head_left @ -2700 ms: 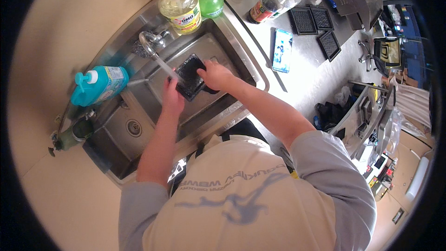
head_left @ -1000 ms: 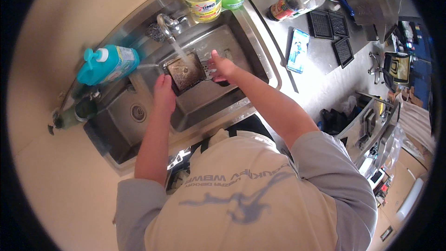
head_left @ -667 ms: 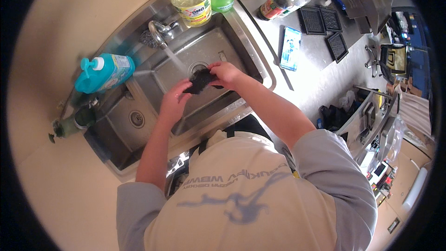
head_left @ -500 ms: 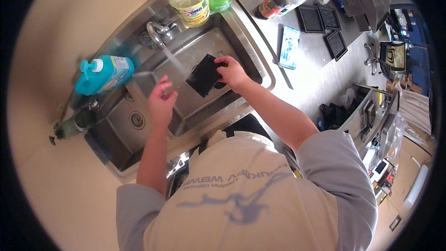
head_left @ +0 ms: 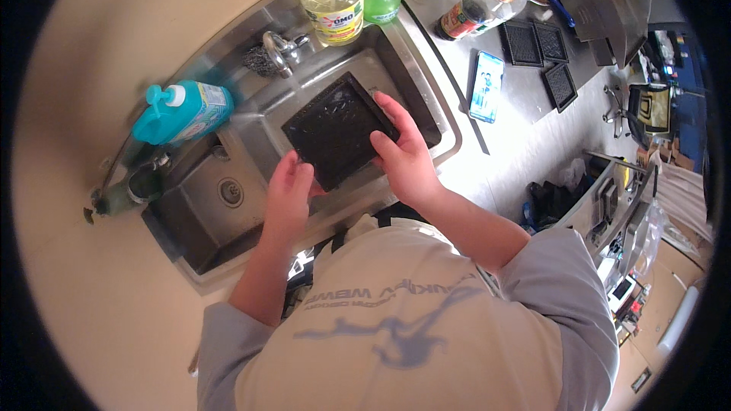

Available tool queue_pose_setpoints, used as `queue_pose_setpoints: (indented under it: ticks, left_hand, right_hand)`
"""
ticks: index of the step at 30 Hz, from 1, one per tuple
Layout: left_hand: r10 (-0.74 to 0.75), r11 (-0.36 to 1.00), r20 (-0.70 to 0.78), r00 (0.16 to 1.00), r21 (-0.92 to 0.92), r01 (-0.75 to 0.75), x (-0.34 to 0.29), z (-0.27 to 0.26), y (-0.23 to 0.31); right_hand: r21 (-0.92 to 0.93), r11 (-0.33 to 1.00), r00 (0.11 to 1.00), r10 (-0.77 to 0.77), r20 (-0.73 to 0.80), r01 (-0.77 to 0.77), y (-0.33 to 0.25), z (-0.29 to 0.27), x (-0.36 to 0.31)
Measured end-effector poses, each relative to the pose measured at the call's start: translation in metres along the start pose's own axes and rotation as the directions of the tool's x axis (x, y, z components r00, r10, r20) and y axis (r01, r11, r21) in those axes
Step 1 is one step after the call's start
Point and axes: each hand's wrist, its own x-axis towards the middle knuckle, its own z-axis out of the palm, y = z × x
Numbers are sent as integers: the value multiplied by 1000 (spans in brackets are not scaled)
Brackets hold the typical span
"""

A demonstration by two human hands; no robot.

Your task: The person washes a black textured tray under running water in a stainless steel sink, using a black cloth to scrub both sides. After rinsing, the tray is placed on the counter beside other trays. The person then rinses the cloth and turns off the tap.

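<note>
A square black plastic tray (head_left: 335, 125) with a raised rim is held over the large sink basin (head_left: 278, 125), its wet inner face turned up. My left hand (head_left: 289, 190) grips its near left corner, thumb on top and fingers partly hidden below. On the right edge my right hand (head_left: 403, 148) has its thumb at the rim, with the other fingers along the side and beneath. Just beyond the tray is the chrome faucet (head_left: 283, 53), a dark scouring pad (head_left: 260, 62) beside it.
A teal pump bottle (head_left: 186, 112) lies on the sink's left ledge; a yellow soap bottle (head_left: 335, 11) and green pump bottle (head_left: 381, 0) stand behind. On the right counter are a lit phone (head_left: 487, 87), several small black trays (head_left: 522, 43) and a sauce bottle (head_left: 461, 17).
My left hand was free beside the tray and has taken hold of its corner. The tray has come nearer and turned from edge-on under the water stream to face up.
</note>
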Motion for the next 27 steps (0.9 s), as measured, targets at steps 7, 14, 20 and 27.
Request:
queue_pose_setpoints:
  ticks: [7, 14, 20, 27]
  left_hand:
    - [543, 818, -30, 839, 243, -521, -29, -19, 55]
    - [754, 478, 31, 656, 659, -580, -46, -44, 95]
    - [658, 751, -97, 747, 152, -642, -50, -54, 119]
    - [660, 749, -84, 747, -2, -662, -62, -54, 118]
  right_hand:
    - [-259, 944, 957, -139, 253, 206, -19, 20, 9]
    - [-521, 742, 883, -206, 422, 422, -43, 50, 33]
    - [-473, 759, 879, -274, 391, 447, -66, 68, 37]
    - [-246, 888, 882, -283, 377, 389, -82, 65, 21]
